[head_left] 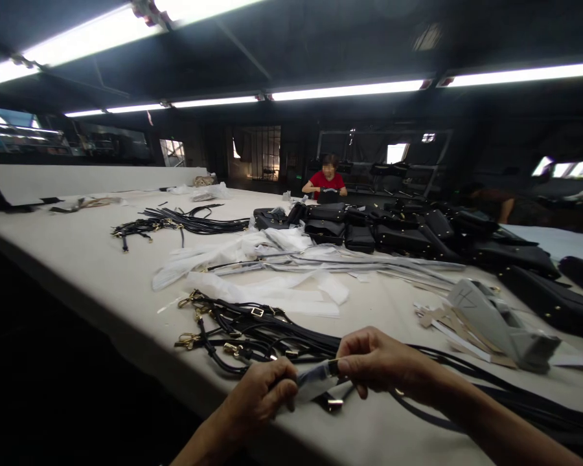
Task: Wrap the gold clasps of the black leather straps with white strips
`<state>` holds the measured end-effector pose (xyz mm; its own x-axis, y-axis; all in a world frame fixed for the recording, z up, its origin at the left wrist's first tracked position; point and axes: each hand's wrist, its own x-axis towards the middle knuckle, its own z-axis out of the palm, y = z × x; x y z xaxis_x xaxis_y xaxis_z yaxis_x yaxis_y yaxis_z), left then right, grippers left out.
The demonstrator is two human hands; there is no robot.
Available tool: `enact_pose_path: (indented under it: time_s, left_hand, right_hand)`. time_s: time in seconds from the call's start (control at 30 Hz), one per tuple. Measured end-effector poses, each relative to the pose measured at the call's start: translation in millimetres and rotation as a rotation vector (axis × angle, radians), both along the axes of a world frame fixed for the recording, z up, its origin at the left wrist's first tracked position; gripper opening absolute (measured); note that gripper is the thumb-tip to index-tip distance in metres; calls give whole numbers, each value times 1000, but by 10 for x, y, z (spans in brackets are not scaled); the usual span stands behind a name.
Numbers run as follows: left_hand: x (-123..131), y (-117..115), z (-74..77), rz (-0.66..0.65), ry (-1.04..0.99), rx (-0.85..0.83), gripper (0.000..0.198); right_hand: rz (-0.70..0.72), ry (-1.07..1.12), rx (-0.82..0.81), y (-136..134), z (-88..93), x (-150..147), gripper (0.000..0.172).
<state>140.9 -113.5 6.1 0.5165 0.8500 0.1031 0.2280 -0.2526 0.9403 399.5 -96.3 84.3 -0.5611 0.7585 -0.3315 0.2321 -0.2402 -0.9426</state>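
Note:
Near the table's front edge, my left hand [267, 391] is closed around one end of a translucent plastic wrap [315, 382], which has something dark inside. My right hand [374, 361] pinches the wrap's other end, where a short dark strap piece shows by the fingertips. Just beyond both hands lies a bundle of black straps [291, 329] with gold clasps and buckles. Its long tails run to the right, beneath and past my right forearm. A gold-coloured fitting [335, 404] on a black strap rests below the wrap. My left fingers hide part of the wrap.
White wrapping sheets [272, 291] lie past the straps. A grey tape dispenser [505, 327] stands at the right beside paper scraps [459, 330]. Several black bags [398, 239] cover the far right of the table [140, 304]. Another strap bundle [199, 222] lies farther left. A co-worker [325, 181] is across the table.

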Motion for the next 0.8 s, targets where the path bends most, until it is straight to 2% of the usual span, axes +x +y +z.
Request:
enact_pose_path:
  time_s: [0.13,0.23,0.3,0.37,0.43,0.5,0.53,0.6,0.67,0.73,0.8]
  left_hand:
    - [137,-44,-41,-133,-293,-459,45]
    - [212,-49,-78,-213,-447,-560,55]
    - [254,-49,-62,-200,-401,-501,56]
    - [294,-53,-17,-116,-264,-361,48]
    - [327,-65,30,-21,-162,-209,43]
    - [334,-80,48,25,-105,-123,42]
    - [324,-87,42,39,-80,-99,41]
    - [280,-96,6,68,-35,-65,37]
    - [231,-102,-34,87,-49,-70,31]
    - [223,-111,-51,88,-101,-104,29]
    - [275,-127,-41,70,-167,-156,32]
  right_hand:
    - [103,103,-68,-25,-40,-80,36]
    - [92,-19,-17,-16,-114,-104,38]
    - [35,-192,126,-26,-138,-128,33]
    - [-11,-404,374,-66,-134,-172,26]
    - [-4,-595,655,-126,-109,-224,20]
    - [58,-663,804,-181,-77,-251,16]
    - [95,-633,784,-197,-62,-244,15]
    - [134,-536,618,-199,-35,-187,15]
    - [107,-512,467,-176,-20,-107,15]
    - [49,-553,442,-163,-24,-73,15]
    - [46,-551,488,-181,-50,-128,15]
